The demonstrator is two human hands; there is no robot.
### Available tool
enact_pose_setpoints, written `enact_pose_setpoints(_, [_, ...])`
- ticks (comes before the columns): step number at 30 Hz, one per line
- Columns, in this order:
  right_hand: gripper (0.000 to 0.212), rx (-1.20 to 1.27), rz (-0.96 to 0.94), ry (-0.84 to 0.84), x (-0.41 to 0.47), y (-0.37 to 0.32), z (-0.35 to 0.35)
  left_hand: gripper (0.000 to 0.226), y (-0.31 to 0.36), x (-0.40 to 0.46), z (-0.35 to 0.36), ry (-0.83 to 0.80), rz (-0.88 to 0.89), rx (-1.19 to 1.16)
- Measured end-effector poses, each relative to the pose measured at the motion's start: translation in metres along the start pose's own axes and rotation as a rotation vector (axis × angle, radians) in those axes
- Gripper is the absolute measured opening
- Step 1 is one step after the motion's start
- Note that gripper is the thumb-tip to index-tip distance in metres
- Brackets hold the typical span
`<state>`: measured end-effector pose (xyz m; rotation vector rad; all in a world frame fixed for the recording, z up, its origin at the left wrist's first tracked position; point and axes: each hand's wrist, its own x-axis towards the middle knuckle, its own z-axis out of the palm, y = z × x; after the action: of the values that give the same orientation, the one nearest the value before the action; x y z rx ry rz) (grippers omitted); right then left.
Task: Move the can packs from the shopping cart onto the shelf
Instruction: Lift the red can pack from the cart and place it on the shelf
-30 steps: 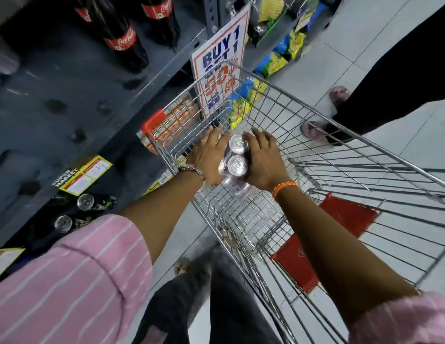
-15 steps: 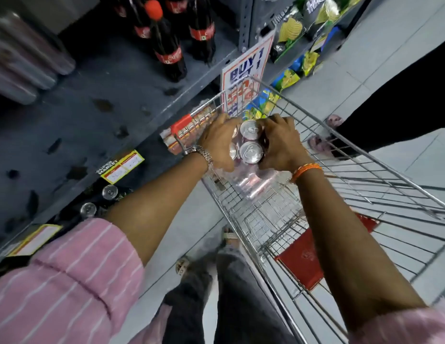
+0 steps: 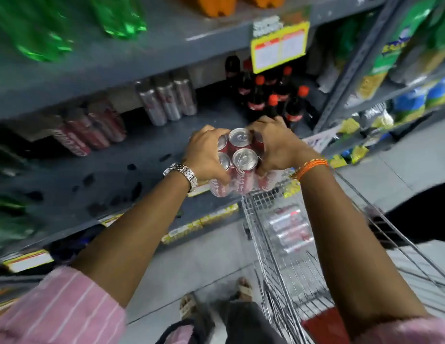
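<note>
A shrink-wrapped pack of red cola cans (image 3: pixel 238 167) hangs in the air at the front edge of the grey metal shelf (image 3: pixel 97 177), above the front of the wire shopping cart (image 3: pixel 273 247). My left hand (image 3: pixel 206 155) grips its left side and my right hand (image 3: pixel 273 145) grips its right side. Silver can tops show between my hands. Another wrapped can pack (image 3: pixel 291 229) lies on its side in the cart. Two red can packs (image 3: pixel 92 130) and a silver can pack (image 3: pixel 166 100) stand on the shelf at the back.
Dark cola bottles with red caps (image 3: pixel 268 100) stand on the shelf right of the can packs. Green bottles (image 3: pixel 35 28) fill the shelf above. Snack bags (image 3: pixel 380 78) fill the rack to the right. A person in black (image 3: pixel 425 212) stands beyond the cart.
Both hands have lifted the can pack out of the cart and carried it up and left to the shelf's front edge. My view has tilted up toward the shelves.
</note>
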<state>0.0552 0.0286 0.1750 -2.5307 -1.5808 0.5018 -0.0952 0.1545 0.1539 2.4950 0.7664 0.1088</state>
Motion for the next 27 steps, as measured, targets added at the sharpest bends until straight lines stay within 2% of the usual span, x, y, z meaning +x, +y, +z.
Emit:
enact_pose_setpoints(6, [0.112,-0.032,-0.177,-0.017,0.057,-0.108,-0.006,0.118,-0.078,-0.033,-0.069,0.146,-0.174,0.008])
enact_pose_setpoints(11, [0.109,0.050,-0.337,-0.032,0.105,-0.186,0.019,0.104,-0.141,-0.066,-0.107,0.209,-0.317,0.025])
enact_pose_setpoints(13, [0.103,0.057,-0.366,-0.084,0.124,-0.215,0.032,0.093,-0.164,-0.078,-0.115,0.230,-0.361,0.011])
enact_pose_setpoints(15, [0.090,0.069,-0.294,-0.178,0.144,-0.234,0.053,0.086,-0.188,-0.090,-0.122,0.251,-0.397,-0.021])
enact_pose_setpoints(17, [0.070,0.016,-0.172,-0.269,0.171,-0.238,0.083,0.089,-0.208,-0.099,-0.129,0.259,-0.442,-0.044])
enact_pose_setpoints(19, [0.058,-0.097,-0.200,-0.249,0.188,-0.247,0.105,0.090,-0.227,-0.105,-0.134,0.252,-0.474,-0.056])
enact_pose_setpoints(23, [0.074,0.153,-0.297,-0.197,0.168,-0.305,0.092,0.088,-0.257,-0.116,-0.139,0.239,-0.499,-0.095])
enact_pose_setpoints(25, [0.080,0.137,-0.351,-0.229,0.164,-0.319,0.093,0.087,-0.270,-0.118,-0.138,0.245,-0.497,-0.126])
enact_pose_setpoints(27, [0.096,0.085,-0.414,-0.207,0.170,-0.327,0.101,0.084,-0.280,-0.119,-0.138,0.233,-0.495,-0.147])
